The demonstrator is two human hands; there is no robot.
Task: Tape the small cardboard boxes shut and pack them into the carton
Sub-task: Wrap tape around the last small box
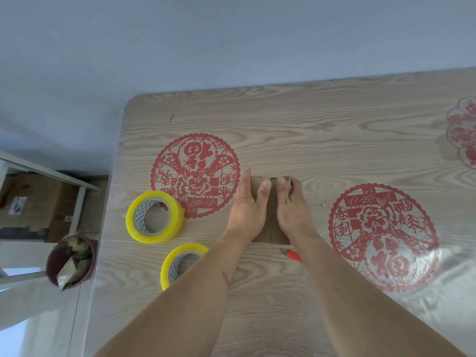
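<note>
— Wood-grain table (309, 119) fills the centre and right of the frame, its rounded corner at upper left and its far edge running along the blue wall (231, 34). What have you got under your hands?

— A small cardboard box (272, 215), lying flat in the middle of the frame. My left hand (248, 210) lies on its left side with the fingers stretched out along the top, thumb on the card. My right hand (292, 207) grasps the right side, fingers curled over the far right corner.

— What crowds you?

— To the left, one yellow tape roll (154, 216) near the table's left edge, and a second tape roll (180, 264) below it, partly behind my left forearm. A red-handled cutter (292, 255) lies just below the box, between my forearms.

— And open room?

— Bare tabletop above the box up to the far edge, and lower centre between my arms. Red paper-cut decals (194, 173) lie flat under a clear cover, left and right of the box.

— Off the table?

— At lower left of the frame, a dark red bin (70, 261) on the floor, and a brown carton (33, 202) behind a white frame at mid left.
</note>
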